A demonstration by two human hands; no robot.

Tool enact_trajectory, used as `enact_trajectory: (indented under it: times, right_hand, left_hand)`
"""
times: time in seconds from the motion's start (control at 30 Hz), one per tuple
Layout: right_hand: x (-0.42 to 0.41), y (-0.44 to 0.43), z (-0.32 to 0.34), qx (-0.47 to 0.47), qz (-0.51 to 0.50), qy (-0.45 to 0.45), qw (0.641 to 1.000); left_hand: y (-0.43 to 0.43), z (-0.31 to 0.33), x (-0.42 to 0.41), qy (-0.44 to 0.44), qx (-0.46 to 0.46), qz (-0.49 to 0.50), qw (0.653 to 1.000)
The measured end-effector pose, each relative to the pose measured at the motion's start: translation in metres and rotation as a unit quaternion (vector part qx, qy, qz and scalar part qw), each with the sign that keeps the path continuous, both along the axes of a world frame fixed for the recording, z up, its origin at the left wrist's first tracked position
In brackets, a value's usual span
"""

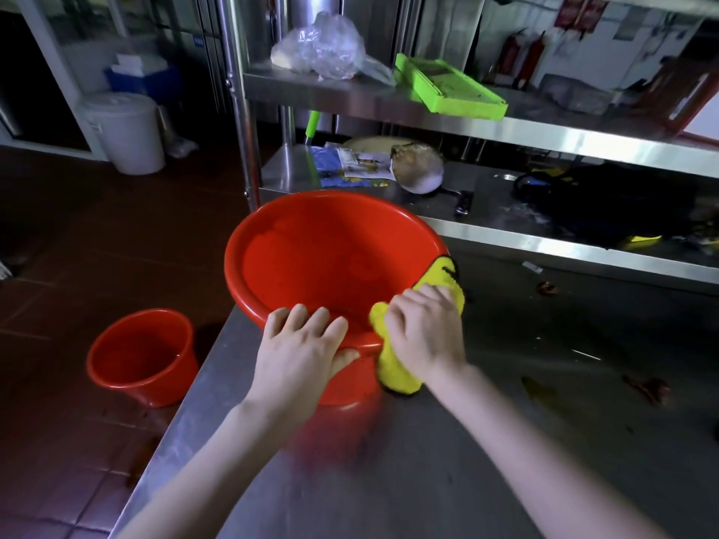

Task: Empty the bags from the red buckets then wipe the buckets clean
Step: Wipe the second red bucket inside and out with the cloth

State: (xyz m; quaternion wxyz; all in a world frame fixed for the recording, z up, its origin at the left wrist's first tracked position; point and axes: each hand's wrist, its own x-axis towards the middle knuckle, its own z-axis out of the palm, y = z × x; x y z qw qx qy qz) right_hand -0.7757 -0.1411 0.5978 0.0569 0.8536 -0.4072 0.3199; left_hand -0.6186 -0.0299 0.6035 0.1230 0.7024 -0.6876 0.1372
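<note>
A large red bucket (311, 262) stands on the steel table (505, 441), tilted toward me, with nothing inside it. My left hand (299, 352) grips its near rim, fingers inside and thumb under the lip. My right hand (426, 330) holds a yellow cloth (393, 373) against the rim at the bucket's right side. The cloth drapes over the rim and down the outer wall. A second, smaller red bucket (142, 355) sits on the tiled floor to the left of the table, also without a bag.
A steel shelf unit (544, 134) rises behind the table, holding a clear plastic bag (323, 48), a green tray (447, 87), papers and a dark bag. Scraps and smears lie on the table at the right. A white lidded bin (124, 130) stands at the far left.
</note>
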Motion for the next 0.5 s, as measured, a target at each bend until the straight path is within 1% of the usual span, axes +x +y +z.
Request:
enact_trajectory:
  times: [0.07,0.17,0.23,0.3,0.4,0.43,0.5]
  right_hand:
    - [0.014,0.026,-0.008,-0.025,0.0,-0.017,1.0]
    - [0.01,0.025,-0.006,-0.055,0.062,-0.01,0.997]
    - [-0.007,0.003,0.004,-0.031,0.113,0.012,0.993]
    - [-0.027,-0.025,0.016,0.005,0.148,0.064,0.987]
    - [-0.048,-0.063,0.026,0.029,0.121,0.132,0.983]
    - [-0.05,-0.07,0.026,0.035,0.101,0.135,0.985]
    - [-0.048,-0.074,0.024,0.061,0.059,0.096,0.992]
  left_hand:
    - [0.004,0.002,-0.001,0.003,0.01,-0.018,1.0]
    - [0.008,0.007,0.019,0.034,0.073,-0.076,0.994]
    - [0.005,0.013,0.05,0.027,0.102,-0.087,0.991]
    - [0.003,0.017,0.083,0.017,0.096,-0.086,0.991]
    - [-0.004,0.013,0.092,0.016,0.087,-0.121,0.989]
    - [-0.006,0.01,0.083,0.014,0.069,-0.125,0.99]
    - [-0.007,0.003,0.066,0.001,0.023,-0.115,0.993]
